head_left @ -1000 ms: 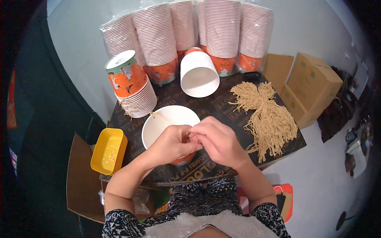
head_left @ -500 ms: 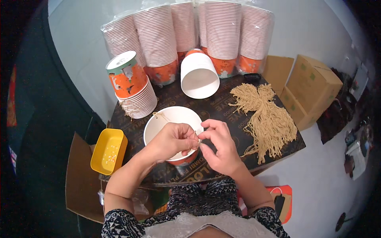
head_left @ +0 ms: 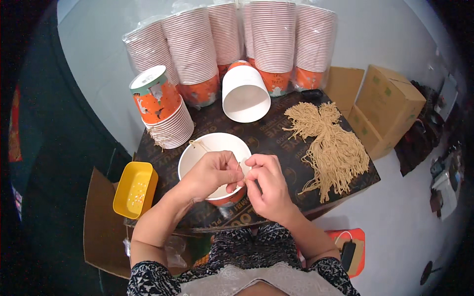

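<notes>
In front of me a white-lined paper bucket (head_left: 228, 140) stands upright, with an orange printed outside. A tan cord (head_left: 199, 144) passes through its far left rim. Over the near right rim, my left hand (head_left: 210, 173) pinches the cord's other end between thumb and forefinger. Right beside it, my right hand (head_left: 269, 190) has its thumb and forefinger closed at the same spot, on the cord end. Fingers hide most of the cord there. A tan bundle of cords (head_left: 333, 158) lies to the right on the dark tabletop (head_left: 276, 133).
Several tall wrapped bucket stacks (head_left: 190, 47) line the back. One bucket (head_left: 246, 96) lies on its side before them. At the left are a shorter bucket stack (head_left: 170, 126) and a yellow tub (head_left: 148, 180) holding small white pieces. Cardboard boxes (head_left: 392, 106) stand at the right.
My right hand's thumb and forefinger, apart before, have closed together by the left fingertips. My left hand stays pinched in nearly the same place. The view has shifted slightly.
</notes>
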Tool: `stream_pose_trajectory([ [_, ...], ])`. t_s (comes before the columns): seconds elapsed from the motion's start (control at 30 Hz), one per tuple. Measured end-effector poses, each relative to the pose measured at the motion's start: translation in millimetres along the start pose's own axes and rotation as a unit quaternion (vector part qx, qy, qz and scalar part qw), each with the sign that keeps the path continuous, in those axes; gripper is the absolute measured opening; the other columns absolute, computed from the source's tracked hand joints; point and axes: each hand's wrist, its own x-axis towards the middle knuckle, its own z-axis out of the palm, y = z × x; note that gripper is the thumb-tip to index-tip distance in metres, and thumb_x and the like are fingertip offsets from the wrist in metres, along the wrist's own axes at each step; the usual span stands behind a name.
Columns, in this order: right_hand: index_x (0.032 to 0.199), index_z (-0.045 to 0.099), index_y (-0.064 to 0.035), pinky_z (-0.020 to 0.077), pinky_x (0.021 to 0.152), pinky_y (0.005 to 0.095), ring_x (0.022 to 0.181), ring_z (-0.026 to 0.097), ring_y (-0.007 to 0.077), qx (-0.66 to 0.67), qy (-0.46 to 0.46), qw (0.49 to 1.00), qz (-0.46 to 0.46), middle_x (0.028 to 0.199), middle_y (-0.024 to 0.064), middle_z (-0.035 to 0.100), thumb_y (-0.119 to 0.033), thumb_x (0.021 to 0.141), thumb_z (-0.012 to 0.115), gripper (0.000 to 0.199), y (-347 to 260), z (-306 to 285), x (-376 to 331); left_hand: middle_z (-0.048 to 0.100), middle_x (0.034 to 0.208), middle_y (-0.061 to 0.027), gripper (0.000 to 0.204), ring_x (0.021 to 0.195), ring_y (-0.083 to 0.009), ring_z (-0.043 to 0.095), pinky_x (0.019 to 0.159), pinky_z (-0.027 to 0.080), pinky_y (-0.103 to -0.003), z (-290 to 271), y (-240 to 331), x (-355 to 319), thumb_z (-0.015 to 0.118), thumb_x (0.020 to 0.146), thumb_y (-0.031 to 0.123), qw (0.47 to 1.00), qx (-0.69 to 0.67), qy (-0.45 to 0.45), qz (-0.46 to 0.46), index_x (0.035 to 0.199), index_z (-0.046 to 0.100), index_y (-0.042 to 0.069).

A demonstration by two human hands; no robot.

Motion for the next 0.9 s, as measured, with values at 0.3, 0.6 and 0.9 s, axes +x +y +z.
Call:
stream_pose_trajectory([
  [0.3, 0.091, 0.060, -0.0051, 0.0403, 0.084, 0.0403, 0.094, 0.054, 0.0304, -0.055, 0.005, 0.998, -0.032, 0.100, 0.0074, 0.062, 0.001, 0.079, 0.065, 0.014, 10.9, -6.1, -0.2, 0.063, 0.077, -0.0051, 0.011, 0.068, -0.0113, 0.058, 0.063, 0.048, -0.026, 5.8, 0.7, -3.8, 0.065, 0.086, -0.004, 0.998, 0.056, -0.011, 0.032, 0.084, 0.056, 0.001],
  [0.6, 0.092, 0.063, -0.0018, 0.0377, 0.086, 0.0394, 0.100, 0.049, 0.0293, -0.042, -0.055, 0.998, 0.012, 0.100, 0.0087, 0.059, 0.000, 0.082, 0.061, 0.011, 10.3, -8.0, 1.9, 0.058, 0.081, -0.0152, 0.015, 0.073, -0.0272, 0.063, 0.060, 0.049, -0.034, 24.5, -3.9, -16.8, 0.064, 0.082, -0.004, 0.886, 0.405, 0.086, 0.209, 0.085, 0.050, 0.001],
  [0.9, 0.101, 0.065, 0.0004, 0.0393, 0.091, 0.0391, 0.101, 0.048, 0.0302, -0.005, -0.096, 0.994, 0.047, 0.097, 0.0111, 0.056, 0.002, 0.081, 0.061, 0.021, 10.3, -9.6, 3.1, 0.051, 0.079, -0.0162, 0.023, 0.068, -0.0357, 0.057, 0.058, 0.047, -0.044, 31.9, -10.9, -19.8, 0.068, 0.078, -0.003, 0.770, 0.537, 0.142, 0.315, 0.086, 0.047, 0.001],
])
